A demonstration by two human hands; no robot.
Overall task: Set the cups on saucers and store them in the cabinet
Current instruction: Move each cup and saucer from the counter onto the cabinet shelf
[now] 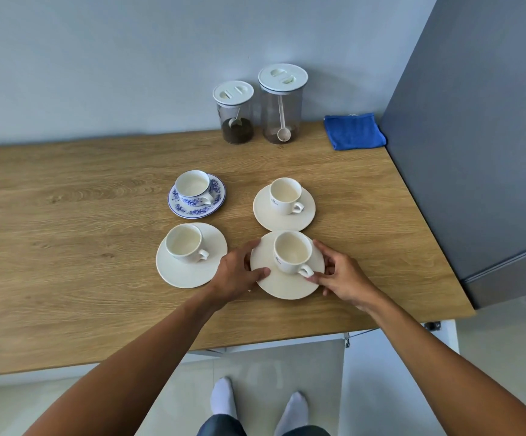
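Several cups stand on saucers on the wooden counter. Nearest me, a white cup sits on a white saucer. My left hand grips that saucer's left rim and my right hand grips its right rim, fingers beside the cup's handle. Behind it stands another white cup on a white saucer. At the left, a white cup rests on a white saucer. A blue-flowered cup sits on a matching saucer behind that.
Two clear lidded jars with scoops stand against the back wall. A folded blue cloth lies at the back right. A grey cabinet side bounds the counter's right. An open cabinet door hangs below the counter edge.
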